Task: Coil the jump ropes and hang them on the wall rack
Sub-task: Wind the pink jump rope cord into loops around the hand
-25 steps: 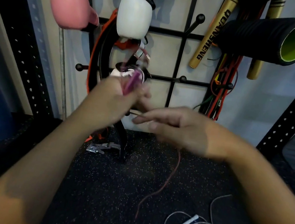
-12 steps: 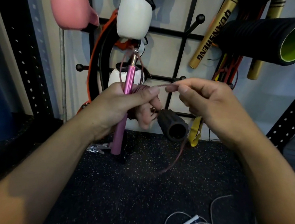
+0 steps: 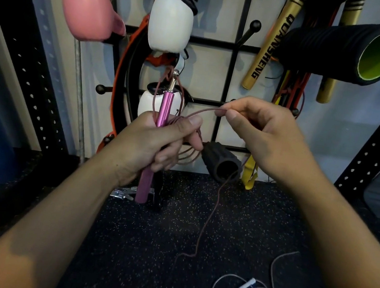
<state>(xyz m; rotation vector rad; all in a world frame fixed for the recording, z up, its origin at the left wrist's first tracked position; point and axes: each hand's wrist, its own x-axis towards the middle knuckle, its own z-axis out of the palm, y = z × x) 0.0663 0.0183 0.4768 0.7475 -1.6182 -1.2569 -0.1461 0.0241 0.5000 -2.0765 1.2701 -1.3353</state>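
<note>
Left hand [image 3: 153,142] fist hides pink handle [image 3: 164,111] middle; handle upright. Right hand [image 3: 257,132] pinches rope [image 3: 204,112]; tail trails floorward.

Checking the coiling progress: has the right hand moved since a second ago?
Yes. The right hand rose from below the wall rack's lower crossbar up to it, pinching the cord.

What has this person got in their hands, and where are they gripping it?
The left hand grips a pink jump rope handle around its middle, with cord loops gathered against it. The right hand pinches the same rope's maroon cord between thumb and fingertips.
</note>
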